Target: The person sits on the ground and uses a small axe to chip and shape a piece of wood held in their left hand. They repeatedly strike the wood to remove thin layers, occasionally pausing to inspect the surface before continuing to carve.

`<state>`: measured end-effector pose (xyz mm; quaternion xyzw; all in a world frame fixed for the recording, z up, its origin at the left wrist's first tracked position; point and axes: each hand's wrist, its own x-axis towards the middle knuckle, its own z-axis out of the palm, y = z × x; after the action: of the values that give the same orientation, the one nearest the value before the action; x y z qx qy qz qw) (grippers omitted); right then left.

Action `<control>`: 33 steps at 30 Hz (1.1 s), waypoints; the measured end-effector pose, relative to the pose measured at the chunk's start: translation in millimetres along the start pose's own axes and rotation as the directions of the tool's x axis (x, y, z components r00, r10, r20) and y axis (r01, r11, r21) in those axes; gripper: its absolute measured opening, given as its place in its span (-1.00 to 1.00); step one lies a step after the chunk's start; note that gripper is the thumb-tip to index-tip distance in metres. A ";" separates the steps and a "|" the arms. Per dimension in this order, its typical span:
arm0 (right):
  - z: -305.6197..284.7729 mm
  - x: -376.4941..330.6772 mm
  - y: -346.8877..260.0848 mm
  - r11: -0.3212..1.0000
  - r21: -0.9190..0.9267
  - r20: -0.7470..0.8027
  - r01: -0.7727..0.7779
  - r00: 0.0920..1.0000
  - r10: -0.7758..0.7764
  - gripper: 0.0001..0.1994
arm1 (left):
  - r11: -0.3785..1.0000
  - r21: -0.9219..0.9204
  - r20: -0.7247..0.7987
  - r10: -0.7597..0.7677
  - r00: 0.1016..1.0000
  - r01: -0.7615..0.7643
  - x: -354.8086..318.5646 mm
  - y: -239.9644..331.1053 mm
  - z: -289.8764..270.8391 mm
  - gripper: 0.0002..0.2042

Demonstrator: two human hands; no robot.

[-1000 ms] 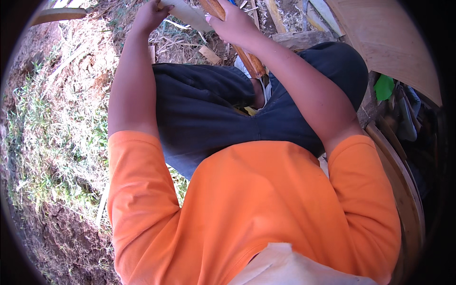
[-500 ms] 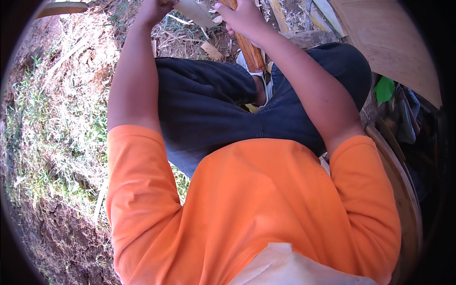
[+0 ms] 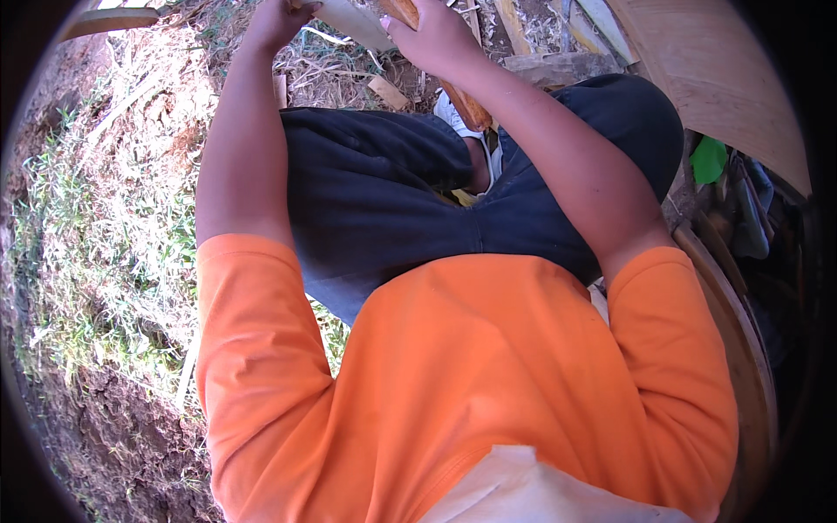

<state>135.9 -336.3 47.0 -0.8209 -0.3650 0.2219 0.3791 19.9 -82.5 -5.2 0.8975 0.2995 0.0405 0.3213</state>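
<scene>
- Head view: the right hand (image 3: 436,39) is wrapped around a brown wooden stick (image 3: 458,91) that slants down toward the lap, above the dark trousers (image 3: 375,200).
- The left hand (image 3: 277,19), at the top edge, is curled on the end of a pale flat wood piece (image 3: 353,22).
- Dry straw (image 3: 157,96) and wood scraps lie on the ground beyond the knees.
</scene>
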 end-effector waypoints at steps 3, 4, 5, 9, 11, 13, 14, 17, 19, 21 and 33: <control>1.8 -7.2 2.2 0.994 -0.108 0.121 -0.011 0.992 0.024 -0.35 | 0.968 -0.239 -0.019 0.070 0.997 -0.073 5.0 -12.0 9.9 -0.56; 5.6 -13.0 8.5 0.987 -0.157 0.185 -0.017 0.982 0.046 -0.32 | 0.982 -0.179 -0.013 0.058 0.998 -0.059 3.5 -16.7 11.3 -0.55; 8.8 -14.9 20.6 0.980 -0.196 0.183 -0.030 0.981 0.066 -0.31 | 0.991 -0.119 -0.005 0.057 0.998 -0.057 5.9 -14.3 11.8 -0.54; 25.4 -10.4 56.1 0.965 -0.261 0.114 0.008 0.993 0.022 -0.35 | 0.998 0.040 0.000 0.057 0.998 -0.057 4.4 -5.1 7.6 -0.50; 24.5 -11.1 55.3 0.991 -0.055 0.171 -0.125 0.976 0.133 -0.37 | 1.000 0.014 -0.017 0.006 1.000 -0.005 0.3 1.1 5.2 -0.52; 5.3 -10.2 33.0 0.830 0.285 0.411 -0.479 0.843 0.346 -0.34 | 0.999 -0.025 -0.037 -0.025 0.999 0.024 -1.8 1.0 4.2 -0.53; 3.2 -9.5 35.9 0.788 0.381 0.391 -0.484 0.857 0.337 -0.43 | 0.998 -0.049 -0.048 -0.027 0.998 0.025 0.3 -1.9 7.4 -0.54; 0.0 -11.5 28.6 0.865 0.335 0.339 -0.373 0.905 0.258 -0.55 | 1.000 0.010 -0.047 0.023 0.999 -0.022 7.9 -19.9 12.1 -0.54; 8.5 -8.0 22.2 0.975 0.198 0.027 -0.101 0.995 0.098 -0.50 | 0.998 0.053 -0.033 0.025 0.999 -0.023 8.0 -29.2 15.6 -0.54; 16.0 -9.8 21.2 0.998 0.058 -0.132 0.022 0.991 -0.014 -0.47 | 0.998 0.056 -0.018 -0.017 1.000 0.018 9.1 -7.5 12.1 -0.53; 6.2 -4.6 7.5 0.968 0.247 -0.016 -0.044 0.999 0.050 -0.48 | 0.998 0.063 -0.152 0.000 0.988 0.010 13.2 -30.8 21.2 -0.49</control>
<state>132.2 -340.4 37.7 -0.7783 -0.3108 0.2652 0.4768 20.5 -67.9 -42.0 0.9008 0.3266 0.0984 0.2687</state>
